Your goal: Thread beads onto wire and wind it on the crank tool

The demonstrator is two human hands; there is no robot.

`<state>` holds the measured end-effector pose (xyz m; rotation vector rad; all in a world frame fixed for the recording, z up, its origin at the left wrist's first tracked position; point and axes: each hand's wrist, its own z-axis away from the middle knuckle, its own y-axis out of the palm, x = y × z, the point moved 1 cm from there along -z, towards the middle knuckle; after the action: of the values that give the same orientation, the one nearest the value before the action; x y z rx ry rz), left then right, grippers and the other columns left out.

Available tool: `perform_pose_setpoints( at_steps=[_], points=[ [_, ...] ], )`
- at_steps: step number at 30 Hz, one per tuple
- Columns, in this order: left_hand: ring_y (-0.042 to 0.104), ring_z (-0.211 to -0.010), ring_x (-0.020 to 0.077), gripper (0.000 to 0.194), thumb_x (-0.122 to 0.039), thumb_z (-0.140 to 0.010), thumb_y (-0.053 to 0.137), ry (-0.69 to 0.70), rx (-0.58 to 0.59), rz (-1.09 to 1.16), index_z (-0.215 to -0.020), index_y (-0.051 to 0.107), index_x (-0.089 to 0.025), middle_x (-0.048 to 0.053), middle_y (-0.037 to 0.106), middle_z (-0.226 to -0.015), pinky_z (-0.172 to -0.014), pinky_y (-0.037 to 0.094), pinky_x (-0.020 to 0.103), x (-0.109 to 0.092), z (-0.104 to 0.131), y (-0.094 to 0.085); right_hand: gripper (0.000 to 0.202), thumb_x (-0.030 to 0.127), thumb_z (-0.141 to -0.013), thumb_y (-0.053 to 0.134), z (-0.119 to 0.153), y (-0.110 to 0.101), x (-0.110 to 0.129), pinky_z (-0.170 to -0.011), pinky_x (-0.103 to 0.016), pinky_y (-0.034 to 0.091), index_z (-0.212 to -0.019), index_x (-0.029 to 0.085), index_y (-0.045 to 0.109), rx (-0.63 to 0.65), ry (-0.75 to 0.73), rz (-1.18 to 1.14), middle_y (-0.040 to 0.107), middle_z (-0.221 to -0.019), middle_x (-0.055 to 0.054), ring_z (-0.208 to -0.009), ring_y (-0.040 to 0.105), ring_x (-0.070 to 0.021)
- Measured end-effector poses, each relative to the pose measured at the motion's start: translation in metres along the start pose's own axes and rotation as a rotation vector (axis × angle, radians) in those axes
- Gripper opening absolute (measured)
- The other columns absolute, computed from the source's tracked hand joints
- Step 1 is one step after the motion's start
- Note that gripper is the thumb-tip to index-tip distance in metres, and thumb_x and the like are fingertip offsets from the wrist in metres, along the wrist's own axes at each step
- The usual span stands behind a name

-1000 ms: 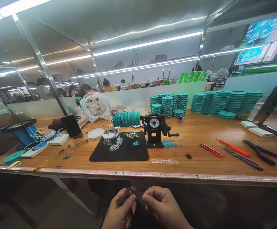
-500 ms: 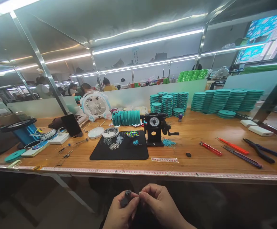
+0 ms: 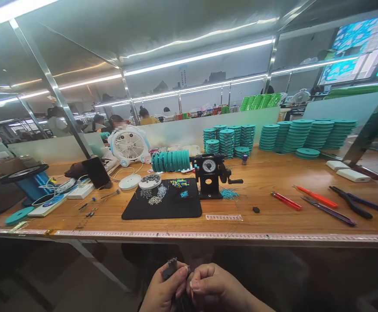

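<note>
My left hand [image 3: 163,288] sits below the bench edge, thumb and fingers closed in a pinch on a small dark bundle [image 3: 169,267] whose tip stands up just above the fingertips. My right hand [image 3: 213,286] is touching the left, fingers curled and pressed together at the same spot; I cannot tell whether it grips the bundle itself or only meets the left fingertips.

Far up and to the left of both hands, a blue spool [image 3: 29,184] stands on the wooden bench [image 3: 273,216]. Nearer, up-left, a small white fan [image 3: 128,145] faces me. Directly above my hands lies a black mat [image 3: 169,208] carrying heaps of small metal parts [image 3: 154,197] and coloured beads [image 3: 180,183]. Just right of the mat stands a black hand-crank winder [image 3: 210,173] with a row of teal reels [image 3: 171,161] on its left side. Up and to the right lie a red-handled tool [image 3: 286,201], then black pliers [image 3: 351,203]. Stacks of teal discs [image 3: 306,136] line the far bench edge.
</note>
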<state>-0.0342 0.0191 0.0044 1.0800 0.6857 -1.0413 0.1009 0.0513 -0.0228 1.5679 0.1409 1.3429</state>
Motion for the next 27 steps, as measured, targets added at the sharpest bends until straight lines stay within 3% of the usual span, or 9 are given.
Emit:
perform_pose_setpoints(
  at_steps=[6, 15, 20, 24, 27],
  points=[
    [0.035, -0.044, 0.0062, 0.035, -0.041, -0.055, 0.083, -0.040, 0.016, 0.092, -0.063, 0.062, -0.014, -0.007, 0.038, -0.043, -0.048, 0.036, 0.020, 0.006, -0.001, -0.002, 0.018, 0.019, -0.056, 0.076, -0.002, -0.002, -0.002, -0.048, -0.023, 0.039, -0.055, 0.008, 0.061, 0.004, 0.021, -0.067, 0.060, -0.054, -0.003, -0.041, 0.054, -0.0097],
    [0.041, -0.045, 0.0087, 0.034, -0.042, -0.056, 0.082, -0.016, 0.048, 0.044, -0.060, 0.062, -0.014, -0.006, 0.039, -0.042, -0.051, 0.040, 0.022, 0.003, -0.001, 0.000, 0.015, 0.015, -0.054, 0.073, -0.002, 0.001, 0.000, -0.044, -0.022, 0.040, -0.052, 0.011, 0.059, -0.027, 0.034, -0.113, 0.060, -0.051, -0.001, -0.042, 0.052, -0.0095],
    [0.038, -0.046, 0.0066, 0.035, -0.044, -0.058, 0.080, 0.038, 0.035, -0.062, -0.062, 0.065, -0.013, -0.004, 0.045, -0.046, -0.051, 0.037, 0.020, 0.001, 0.000, -0.002, 0.024, 0.024, -0.057, 0.078, 0.002, 0.003, 0.003, -0.039, -0.018, 0.035, -0.060, 0.013, 0.057, -0.069, -0.018, -0.133, 0.060, -0.057, 0.000, -0.043, 0.050, -0.0071],
    [0.034, -0.046, 0.0058, 0.037, -0.046, -0.060, 0.078, 0.055, 0.007, -0.123, -0.065, 0.065, -0.012, -0.005, 0.043, -0.046, -0.048, 0.029, 0.019, 0.002, 0.001, -0.005, 0.039, 0.046, -0.060, 0.077, 0.005, 0.007, 0.009, -0.035, -0.018, 0.025, -0.057, 0.014, 0.054, -0.256, -0.173, 0.227, 0.048, -0.041, 0.005, -0.033, 0.037, -0.0048],
    [0.030, -0.043, 0.0057, 0.040, -0.050, -0.059, 0.077, 0.084, -0.020, -0.199, -0.065, 0.063, -0.013, -0.007, 0.038, -0.043, -0.045, 0.022, 0.020, 0.004, 0.000, -0.003, 0.041, 0.050, -0.062, 0.074, 0.008, 0.011, 0.014, -0.038, -0.020, 0.025, -0.057, 0.011, 0.062, -0.448, -0.265, 0.522, 0.047, -0.041, 0.003, -0.036, 0.038, -0.0063]
  ],
)
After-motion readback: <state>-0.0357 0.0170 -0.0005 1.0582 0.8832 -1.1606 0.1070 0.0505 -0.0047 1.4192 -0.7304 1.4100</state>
